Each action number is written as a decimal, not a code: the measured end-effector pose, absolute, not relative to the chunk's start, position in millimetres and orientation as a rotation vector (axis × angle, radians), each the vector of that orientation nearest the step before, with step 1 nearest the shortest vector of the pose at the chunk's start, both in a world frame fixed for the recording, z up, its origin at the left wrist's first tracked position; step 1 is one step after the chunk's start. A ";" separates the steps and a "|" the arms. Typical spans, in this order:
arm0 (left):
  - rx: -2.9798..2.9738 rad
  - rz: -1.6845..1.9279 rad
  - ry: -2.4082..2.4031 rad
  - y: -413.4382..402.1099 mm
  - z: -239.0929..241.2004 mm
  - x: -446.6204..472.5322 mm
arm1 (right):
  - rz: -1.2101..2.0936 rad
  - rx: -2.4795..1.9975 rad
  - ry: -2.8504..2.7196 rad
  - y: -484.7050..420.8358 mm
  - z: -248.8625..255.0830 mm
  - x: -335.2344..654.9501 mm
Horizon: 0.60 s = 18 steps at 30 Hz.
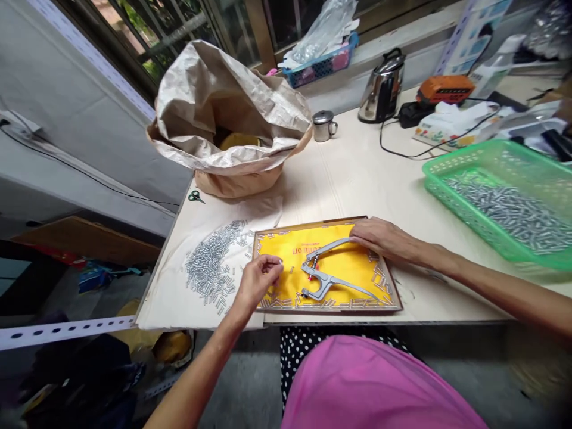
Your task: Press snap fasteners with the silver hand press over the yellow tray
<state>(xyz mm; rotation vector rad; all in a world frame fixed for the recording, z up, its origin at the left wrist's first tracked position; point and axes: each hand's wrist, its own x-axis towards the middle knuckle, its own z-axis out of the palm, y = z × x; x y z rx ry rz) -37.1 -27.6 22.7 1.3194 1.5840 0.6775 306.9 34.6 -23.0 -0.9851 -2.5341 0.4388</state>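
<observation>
A shallow brown tray (393, 292) with a yellow sheet (277, 241) in it lies at the table's front edge. Small metal pins (357, 302) are scattered along its sides. Grey hand pliers (328, 280) rest over the yellow sheet with their jaws toward the left and the handles spread apart. My right hand (379, 237) grips the end of the upper handle at the tray's back right corner. Over the tray's left side, my left hand (261, 277) has its thumb and fingers pinched together; anything between the tips is too small to make out.
Left of the tray a heap of metal pins (208, 262) lies on a pale cloth, with green scissors (195, 196) behind. A large open paper sack (236, 179) stands at the back left. A green basket (469, 217) of pins, a steel mug (324, 128) and a kettle (379, 89) stand farther right.
</observation>
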 end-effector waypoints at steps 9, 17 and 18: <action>1.239 0.470 1.596 -47.5 10.9 8.3 | 0.372 -0.895 -2.589 54.7 -15.9 308.7; 1.213 0.355 1.597 -42.5 -2.4 10.7 | 0.341 -0.883 -2.604 58.4 -14.8 307.5; 1.213 0.326 1.585 -41.1 -2.7 11.1 | 0.341 -0.877 -2.605 58.4 -15.8 307.1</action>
